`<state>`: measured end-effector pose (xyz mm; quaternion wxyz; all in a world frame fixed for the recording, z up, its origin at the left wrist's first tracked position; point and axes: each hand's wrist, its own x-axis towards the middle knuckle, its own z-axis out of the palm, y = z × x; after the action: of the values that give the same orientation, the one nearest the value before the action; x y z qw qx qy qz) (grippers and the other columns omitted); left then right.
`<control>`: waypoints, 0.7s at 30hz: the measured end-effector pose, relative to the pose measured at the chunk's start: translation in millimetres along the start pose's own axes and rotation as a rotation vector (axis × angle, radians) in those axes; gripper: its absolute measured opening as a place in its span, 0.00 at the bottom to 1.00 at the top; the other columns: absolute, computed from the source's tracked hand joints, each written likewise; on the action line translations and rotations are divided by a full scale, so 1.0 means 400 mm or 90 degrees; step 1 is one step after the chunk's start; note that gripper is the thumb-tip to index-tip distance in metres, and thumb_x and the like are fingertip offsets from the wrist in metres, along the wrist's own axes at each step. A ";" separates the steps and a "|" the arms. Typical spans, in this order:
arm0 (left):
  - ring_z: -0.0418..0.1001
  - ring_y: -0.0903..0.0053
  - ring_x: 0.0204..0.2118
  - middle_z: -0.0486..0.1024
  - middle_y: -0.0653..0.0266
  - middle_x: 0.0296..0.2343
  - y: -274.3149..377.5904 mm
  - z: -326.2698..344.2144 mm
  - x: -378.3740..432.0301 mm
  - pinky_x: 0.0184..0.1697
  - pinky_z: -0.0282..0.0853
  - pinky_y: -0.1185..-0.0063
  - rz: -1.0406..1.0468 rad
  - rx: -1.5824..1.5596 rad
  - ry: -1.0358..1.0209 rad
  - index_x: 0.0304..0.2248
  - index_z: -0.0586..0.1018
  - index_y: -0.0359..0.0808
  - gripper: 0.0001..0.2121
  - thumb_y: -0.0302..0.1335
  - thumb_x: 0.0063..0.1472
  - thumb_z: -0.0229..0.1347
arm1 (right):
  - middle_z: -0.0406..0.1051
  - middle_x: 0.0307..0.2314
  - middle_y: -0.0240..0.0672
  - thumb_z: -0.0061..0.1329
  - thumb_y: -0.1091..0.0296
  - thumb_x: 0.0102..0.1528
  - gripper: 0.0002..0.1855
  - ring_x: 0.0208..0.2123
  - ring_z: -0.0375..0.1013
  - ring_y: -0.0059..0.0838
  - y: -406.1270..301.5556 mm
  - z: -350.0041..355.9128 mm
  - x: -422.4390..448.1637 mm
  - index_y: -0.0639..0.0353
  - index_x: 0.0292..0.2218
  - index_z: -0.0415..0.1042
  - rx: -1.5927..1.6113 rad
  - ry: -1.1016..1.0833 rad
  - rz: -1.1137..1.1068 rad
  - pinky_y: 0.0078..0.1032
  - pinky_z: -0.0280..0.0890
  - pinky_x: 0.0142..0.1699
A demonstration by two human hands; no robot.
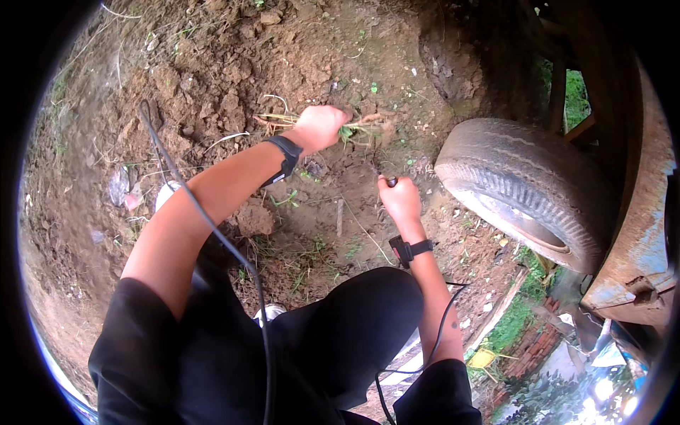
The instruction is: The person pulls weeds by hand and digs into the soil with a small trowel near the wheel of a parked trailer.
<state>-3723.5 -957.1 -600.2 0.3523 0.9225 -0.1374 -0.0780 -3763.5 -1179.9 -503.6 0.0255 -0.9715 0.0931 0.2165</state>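
My left hand is closed around a bunch of pulled weeds whose stems and roots stick out on both sides, just above the brown soil. Lower and to the right, my right hand grips the dark handle of a small hand tool. The tool's thin end points up and left toward the ground; its exact shape cannot be made out. Small green weeds grow between my hands and my knees. Each wrist wears a black band, with cables running along the arms.
A vehicle wheel with a worn tire stands close on the right, beside a rusty metal body. Broken clods cover the upper left. Plastic litter lies at the left. Bricks and grass are at the lower right.
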 end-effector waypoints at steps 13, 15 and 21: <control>0.70 0.55 0.44 0.73 0.49 0.41 -0.009 0.060 -0.027 0.46 0.68 0.67 -0.061 -0.158 0.225 0.44 0.72 0.35 0.22 0.16 0.45 0.48 | 0.74 0.22 0.47 0.50 0.48 0.49 0.20 0.30 0.75 0.49 0.013 0.008 0.000 0.59 0.23 0.75 0.011 -0.008 0.016 0.38 0.68 0.37; 0.71 0.52 0.43 0.74 0.45 0.37 -0.015 0.054 0.010 0.46 0.67 0.66 -0.082 -0.300 0.111 0.44 0.71 0.33 0.20 0.16 0.48 0.47 | 0.74 0.23 0.47 0.50 0.48 0.49 0.20 0.31 0.75 0.49 0.019 0.009 0.004 0.59 0.24 0.76 0.006 -0.003 0.021 0.38 0.68 0.37; 0.73 0.52 0.41 0.75 0.44 0.34 -0.009 0.065 0.032 0.44 0.68 0.65 -0.183 -0.297 0.036 0.44 0.71 0.32 0.19 0.19 0.49 0.48 | 0.74 0.24 0.48 0.50 0.47 0.49 0.21 0.32 0.74 0.50 0.036 0.015 0.012 0.59 0.25 0.76 0.019 -0.009 0.015 0.39 0.68 0.37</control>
<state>-3717.0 -975.1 -622.4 0.5438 0.8284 0.0267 -0.1312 -3764.3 -1194.3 -511.2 0.0382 -0.9683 0.1077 0.2222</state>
